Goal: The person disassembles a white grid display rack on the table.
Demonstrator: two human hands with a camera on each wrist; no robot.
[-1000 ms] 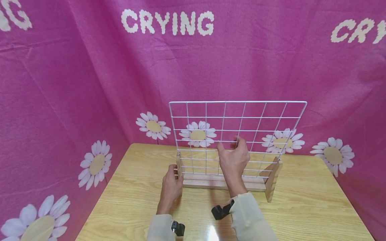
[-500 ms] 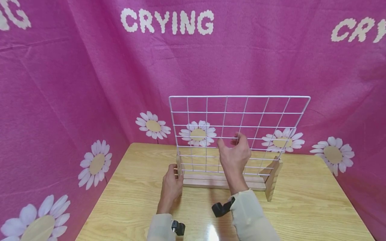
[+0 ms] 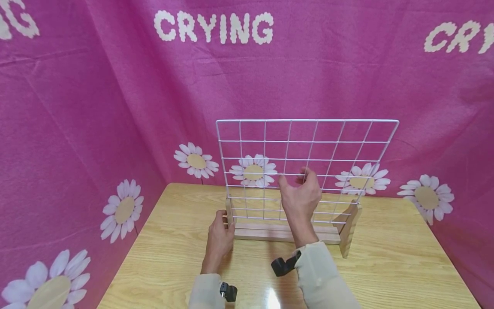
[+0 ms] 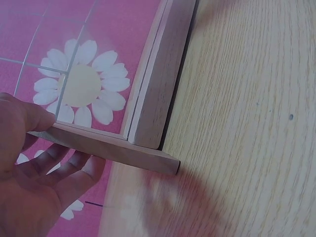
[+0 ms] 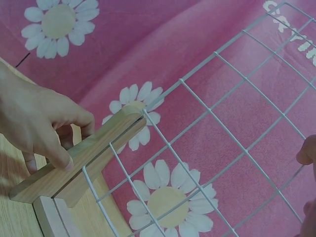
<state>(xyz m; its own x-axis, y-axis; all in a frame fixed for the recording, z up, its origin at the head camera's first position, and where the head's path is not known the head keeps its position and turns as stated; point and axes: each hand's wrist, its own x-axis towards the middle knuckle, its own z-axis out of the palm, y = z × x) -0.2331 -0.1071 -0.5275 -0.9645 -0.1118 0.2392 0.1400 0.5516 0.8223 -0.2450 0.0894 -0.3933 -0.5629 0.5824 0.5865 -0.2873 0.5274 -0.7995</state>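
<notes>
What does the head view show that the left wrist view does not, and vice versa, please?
Only the head view shows the right hand gripping the wire grid, the lettering and the right panel. Only the left wrist view shows a small dark mark on the table. Both show the left hand holding the left panel, part of that grid, the wooden crossbar and the flowered cloth.

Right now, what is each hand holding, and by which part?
The right hand holds the wire grid near its middle; the left hand holds the wooden stand by its left side piece.
</notes>
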